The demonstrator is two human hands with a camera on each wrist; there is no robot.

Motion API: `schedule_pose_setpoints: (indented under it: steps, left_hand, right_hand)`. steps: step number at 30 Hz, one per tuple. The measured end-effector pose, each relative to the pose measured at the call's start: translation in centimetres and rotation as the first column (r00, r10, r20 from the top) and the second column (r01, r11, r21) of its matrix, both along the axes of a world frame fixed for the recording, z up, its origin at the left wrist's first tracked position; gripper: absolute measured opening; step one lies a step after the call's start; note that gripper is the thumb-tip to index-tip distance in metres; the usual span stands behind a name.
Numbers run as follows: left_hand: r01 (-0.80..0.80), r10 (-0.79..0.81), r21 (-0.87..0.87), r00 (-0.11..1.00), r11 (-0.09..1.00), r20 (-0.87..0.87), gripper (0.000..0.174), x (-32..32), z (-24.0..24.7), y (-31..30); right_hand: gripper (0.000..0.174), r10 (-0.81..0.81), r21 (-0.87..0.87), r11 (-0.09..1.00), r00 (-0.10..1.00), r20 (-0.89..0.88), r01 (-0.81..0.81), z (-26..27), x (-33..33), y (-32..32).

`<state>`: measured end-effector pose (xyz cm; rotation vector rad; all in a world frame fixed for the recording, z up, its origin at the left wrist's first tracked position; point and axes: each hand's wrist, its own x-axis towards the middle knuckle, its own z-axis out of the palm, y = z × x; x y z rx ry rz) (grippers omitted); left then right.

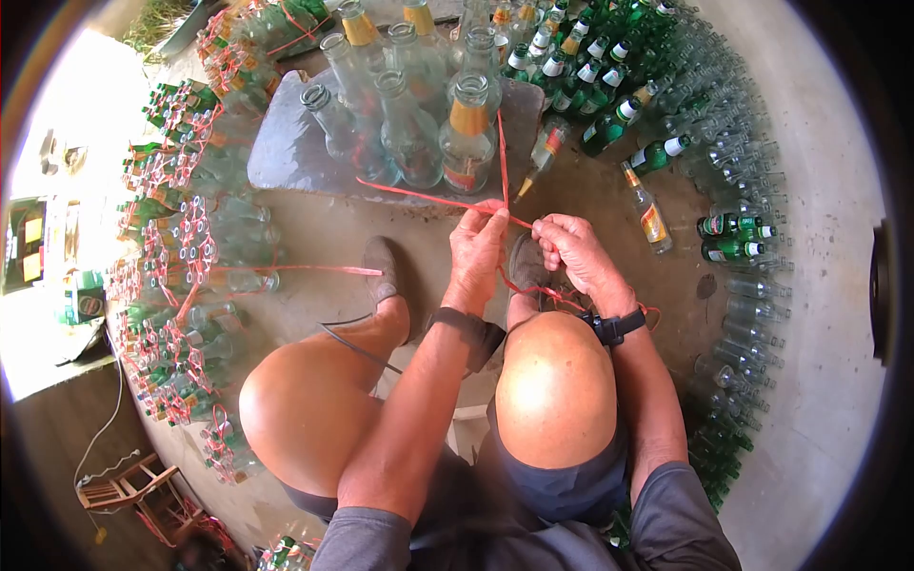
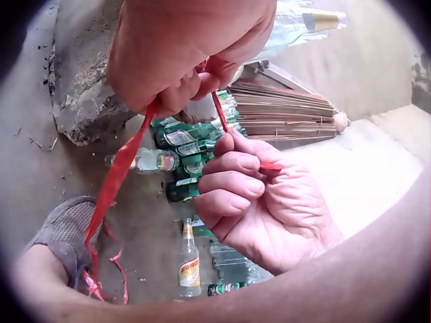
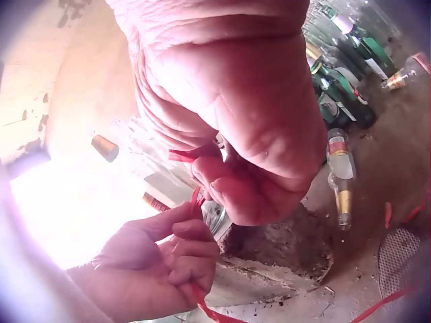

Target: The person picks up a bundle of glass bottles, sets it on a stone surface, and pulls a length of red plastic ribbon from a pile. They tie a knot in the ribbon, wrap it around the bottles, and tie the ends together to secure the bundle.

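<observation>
I sit with both knees up before a stone slab [image 1: 286,157] that bears a cluster of clear glass bottles [image 1: 409,124]. A red plastic string [image 1: 428,198] runs from the bottle necks to my hands. My left hand [image 1: 490,217] pinches the string just in front of the slab; in the left wrist view the left hand [image 2: 202,81] has the string [image 2: 121,168] hanging from its curled fingers. My right hand [image 1: 547,233] is beside it, fingers curled round the same string, as the right hand [image 2: 232,182] also shows. In the right wrist view the right hand [image 3: 209,165] sits above the left hand [image 3: 192,235].
Bundles of bottles tied with red string [image 1: 181,276] line the floor at left. Green bottles [image 1: 609,86] crowd the back and right, and one brown-labelled bottle [image 1: 650,214] lies loose. My shoes [image 1: 386,271] rest by the slab. A small wooden stool [image 1: 124,487] stands lower left.
</observation>
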<state>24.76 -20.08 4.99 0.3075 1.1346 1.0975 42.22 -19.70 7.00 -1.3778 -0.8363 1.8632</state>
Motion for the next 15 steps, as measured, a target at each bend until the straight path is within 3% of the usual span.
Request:
schedule_pose_setpoints:
  steps: [4, 9, 15]
  left_hand:
    - [-0.08, 0.08, -0.009, 0.994, 0.997, 0.07, 0.01, -0.1, 0.5, 0.3]
    - [0.007, -0.004, -0.02, 0.994, 1.0, 0.108, 0.011, -0.6, 0.2, 0.7]
    - [-0.003, 0.003, 0.003, 1.0, 1.0, 0.017, 0.011, -0.3, -0.7, 1.0]
  right_hand:
    - [0.019, -0.021, -0.048, 0.999, 0.997, -0.078, 0.017, -0.4, 0.5, 0.3]
    - [0.019, -0.083, -0.128, 0.99, 0.98, -0.182, 0.06, -0.5, 1.0, 0.5]
    - [0.018, -0.178, -0.219, 0.97, 0.923, -0.34, 0.107, -0.7, 1.2, 1.3]
